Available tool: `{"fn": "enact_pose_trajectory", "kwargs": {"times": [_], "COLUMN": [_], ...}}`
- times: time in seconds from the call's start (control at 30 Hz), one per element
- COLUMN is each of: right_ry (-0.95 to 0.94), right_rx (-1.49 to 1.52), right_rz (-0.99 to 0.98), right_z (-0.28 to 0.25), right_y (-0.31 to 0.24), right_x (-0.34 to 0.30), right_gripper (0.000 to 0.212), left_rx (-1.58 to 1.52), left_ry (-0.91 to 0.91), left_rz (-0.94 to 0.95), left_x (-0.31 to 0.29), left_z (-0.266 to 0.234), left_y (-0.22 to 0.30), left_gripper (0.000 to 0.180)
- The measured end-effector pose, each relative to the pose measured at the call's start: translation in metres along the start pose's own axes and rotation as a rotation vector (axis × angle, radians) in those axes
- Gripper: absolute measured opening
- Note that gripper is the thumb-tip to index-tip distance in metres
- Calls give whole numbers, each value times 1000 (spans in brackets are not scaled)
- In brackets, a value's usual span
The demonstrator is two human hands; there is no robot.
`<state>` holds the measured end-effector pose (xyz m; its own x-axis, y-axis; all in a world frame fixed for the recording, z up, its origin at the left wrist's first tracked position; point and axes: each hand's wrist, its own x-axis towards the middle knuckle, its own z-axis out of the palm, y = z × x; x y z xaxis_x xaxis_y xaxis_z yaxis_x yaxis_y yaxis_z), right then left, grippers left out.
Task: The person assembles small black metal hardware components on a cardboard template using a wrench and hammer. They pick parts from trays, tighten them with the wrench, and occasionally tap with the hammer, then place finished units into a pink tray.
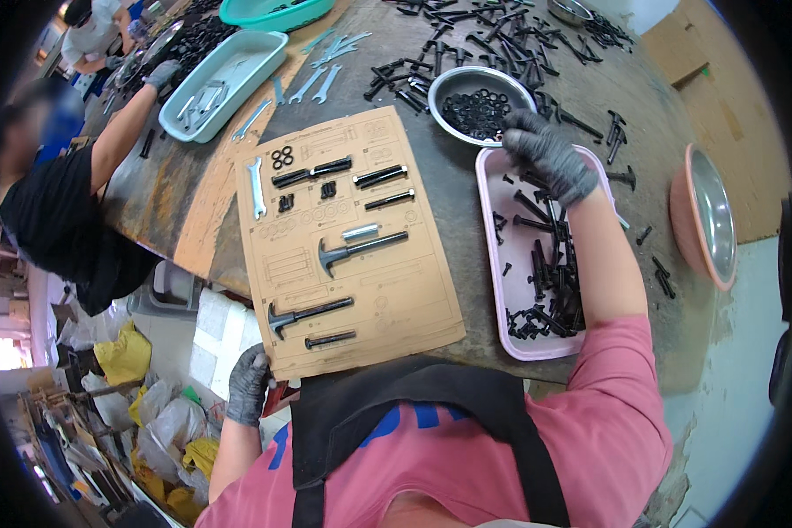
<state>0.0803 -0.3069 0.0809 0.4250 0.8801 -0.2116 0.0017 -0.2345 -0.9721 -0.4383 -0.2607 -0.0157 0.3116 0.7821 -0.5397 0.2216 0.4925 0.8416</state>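
My left hand, in a grey glove, is closed at the near left corner of a printed cardboard sheet, its fingers at the edge. My right hand, also gloved, is over the right rim of a metal bowl of black rings; its fingers are curled and what they hold is hidden. On the sheet lie a wrench, several black rings, black bolts, a silver tube and two black hammer-shaped pieces. A pink tray of black bolts sits below my right forearm.
Loose black hammer-shaped parts cover the far table. Several wrenches lie beside a pale teal tray. A pink-sided metal basin stands at the right edge. Another person's gloved hand is at the teal tray's left; a second person works beyond.
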Motion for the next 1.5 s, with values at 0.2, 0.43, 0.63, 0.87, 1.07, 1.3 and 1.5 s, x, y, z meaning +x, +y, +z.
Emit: {"fn": "enact_pose_trajectory", "kwargs": {"times": [0.2, 0.43, 0.63, 0.87, 1.07, 1.3, 1.5], "right_ry": [-352, -286, -174, -169, -203, -214, -273], "right_rx": [-178, -629, -517, -400, -371, 7, 333], "right_rz": [-28, 26, -8, 25, 108, 297, 286], "right_z": [95, 114, 114, 112, 112, 124, 169], "right_y": [37, 81, 108, 90, 75, 78, 77], "right_x": [-22, 3, 6, 0, -1, 0, -5], "right_gripper": [23, 30, 27, 25, 24, 26, 19], "left_rx": [140, 225, 239, 170, 98, -273, -643], "left_ry": [69, 230, 219, 226, 236, 119, 207], "left_rz": [-22, 260, 183, 232, 137, 151, 138], "left_x": [-4, -3, -3, -3, -5, -3, 22], "left_z": [7, 19, 13, 16, 16, -9, -61], "left_y": [-2, -16, -20, -18, -10, -23, -37], "left_gripper": [41, 25, 28, 27, 20, 29, 48]}}
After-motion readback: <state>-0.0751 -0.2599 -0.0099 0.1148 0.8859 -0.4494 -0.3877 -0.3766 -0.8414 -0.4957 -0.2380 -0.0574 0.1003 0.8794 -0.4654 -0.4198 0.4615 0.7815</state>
